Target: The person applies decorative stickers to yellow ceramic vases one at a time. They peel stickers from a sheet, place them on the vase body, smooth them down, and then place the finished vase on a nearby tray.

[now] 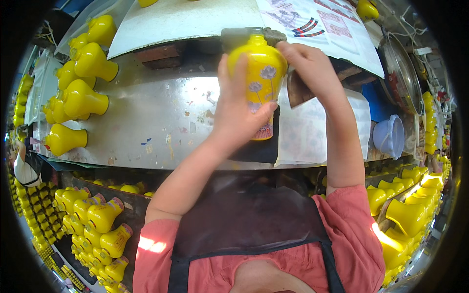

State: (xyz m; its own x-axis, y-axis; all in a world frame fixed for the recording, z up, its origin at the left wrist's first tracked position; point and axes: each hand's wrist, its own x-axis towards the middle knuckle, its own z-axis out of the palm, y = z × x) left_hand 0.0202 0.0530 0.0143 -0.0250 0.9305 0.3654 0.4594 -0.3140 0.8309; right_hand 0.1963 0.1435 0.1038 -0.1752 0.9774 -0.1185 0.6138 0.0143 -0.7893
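Left: plain yellow vases point(84, 100) on tabletop point(146, 122). Centre: left hand point(233, 112), fingers grasping flowered yellow vase point(264, 87) over tabletop. Right hand point(310, 68): fingers bent at vase's shoulder; cannot tell whether gripping. Far right: pale blue bucket point(385, 136).

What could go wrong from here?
1. Slip: the left hand grips the glossy yellow vase with thumb and fingers spread over it; a smooth surface might slide.
2. Smudging: that thumb lies over the lower part of the purple floral pattern, so it could mark or shift the pattern if it isn't fixed; can't tell whether it is.
3. Knocks: plain yellow vases crowd the left of the metal table; a bump might chip them.
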